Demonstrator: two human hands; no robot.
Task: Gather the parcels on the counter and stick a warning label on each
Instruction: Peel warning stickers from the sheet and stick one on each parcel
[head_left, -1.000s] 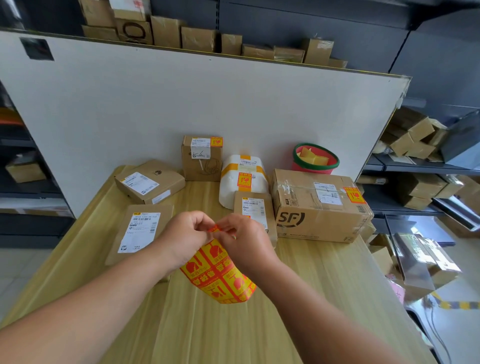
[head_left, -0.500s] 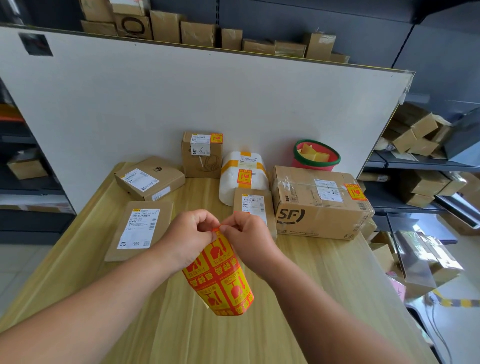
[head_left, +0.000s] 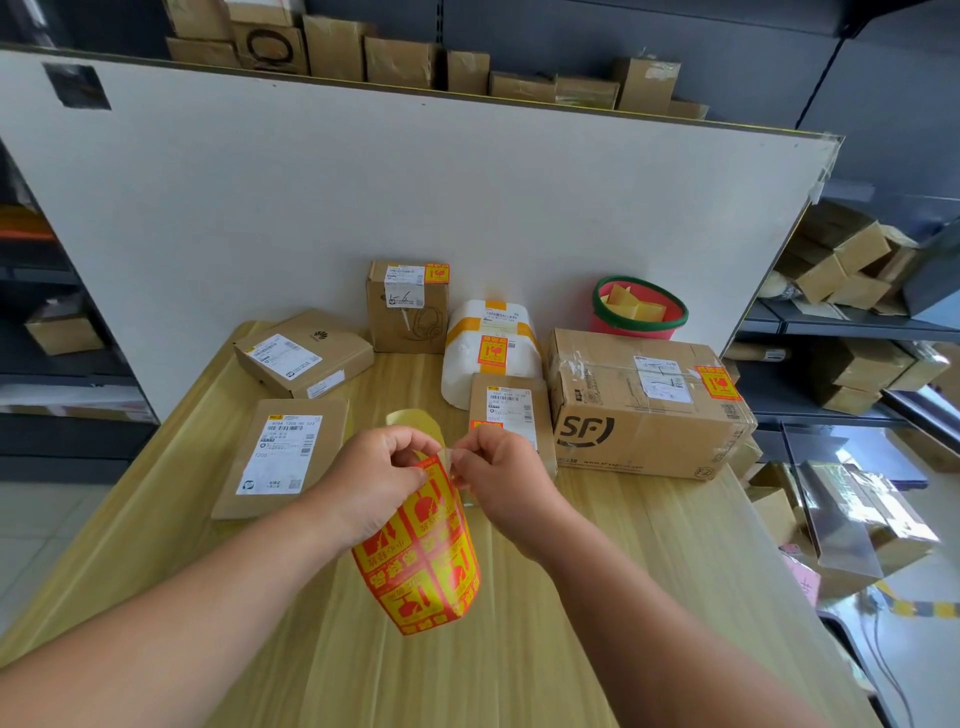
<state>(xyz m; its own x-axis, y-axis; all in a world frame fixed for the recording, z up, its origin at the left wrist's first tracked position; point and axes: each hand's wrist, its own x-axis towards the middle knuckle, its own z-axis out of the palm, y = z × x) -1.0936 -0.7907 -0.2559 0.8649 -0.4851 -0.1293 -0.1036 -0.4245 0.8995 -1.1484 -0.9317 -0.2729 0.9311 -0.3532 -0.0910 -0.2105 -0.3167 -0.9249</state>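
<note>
In the middle of the frame, the left hand (head_left: 371, 480) pinches the top of a red-and-yellow label sheet (head_left: 421, 566), fingers curled. The right hand (head_left: 506, 480) pinches its upper edge just beside. Parcels (head_left: 644, 410) sit behind on the counter (head_left: 649, 571).

Bare counter (head_left: 597, 597) near; parcels (head_left: 649, 405) crowd far edge.

Wooden table (head_left: 519, 649): flat mailer (head_left: 280, 457) left of my left hand (head_left: 374, 483), brown box (head_left: 304, 353) beyond it; small carton (head_left: 506, 410) just past my right hand (head_left: 504, 478), white parcel (head_left: 491, 353) behind; SF box (head_left: 649, 405) further right.
</note>
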